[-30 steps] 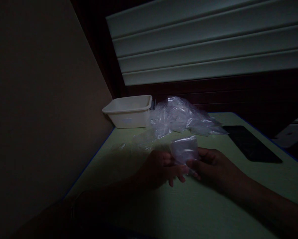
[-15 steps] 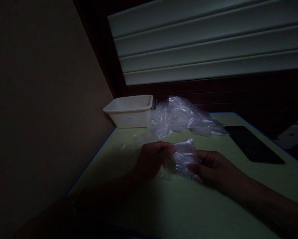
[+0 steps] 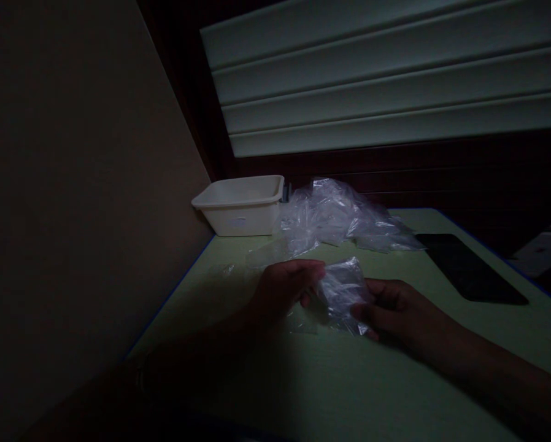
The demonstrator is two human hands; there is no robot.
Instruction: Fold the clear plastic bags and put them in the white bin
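Between my two hands is a small, folded clear plastic bag (image 3: 344,288), shiny and creased, held just above the table. My left hand (image 3: 287,283) pinches its upper left edge between thumb and fingers. On the other side my right hand (image 3: 395,307) grips the lower right edge, thumb on top and fingers behind. Partly behind my left hand, a flat clear plastic piece (image 3: 303,322) lies on the table. Behind the hands, a loose heap of clear plastic bags (image 3: 335,215) spreads across the back of the table.
A cream plastic tub (image 3: 241,221) stands at the back left by the wall. A dark flat phone or tablet (image 3: 471,268) lies at the right. The green table (image 3: 349,387) has a blue edge. Dark panelling with pale slats (image 3: 372,80) rises behind. The light is dim.
Almost nothing differs. Both hands keep hold of the folded plastic bag, and my right thumb and the bag have shifted very slightly right.
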